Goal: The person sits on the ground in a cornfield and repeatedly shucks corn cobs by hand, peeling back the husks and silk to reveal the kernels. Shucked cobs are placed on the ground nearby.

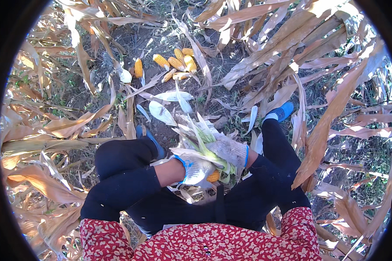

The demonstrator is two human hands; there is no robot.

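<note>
My left hand [198, 170], in a whitish work glove with a blue cuff, closes around an ear of corn [213, 176] low between my thighs. Yellow kernels show at its near end, while green and pale husk leaves [201, 151] fan out from the other end. Just to the right, my right hand [231, 152], in a matching soiled glove, is closed on the husk against the same ear. Its fingertips are partly hidden by the leaves.
Beyond my hands, several husked yellow corn ears [178, 63] lie piled on the soil, with a single ear [138, 68] to their left. Stripped husks [162, 113] lie closer. Dry corn stalks and leaves [331, 126] crowd both sides. My feet, in blue shoes [284, 112], are spread apart.
</note>
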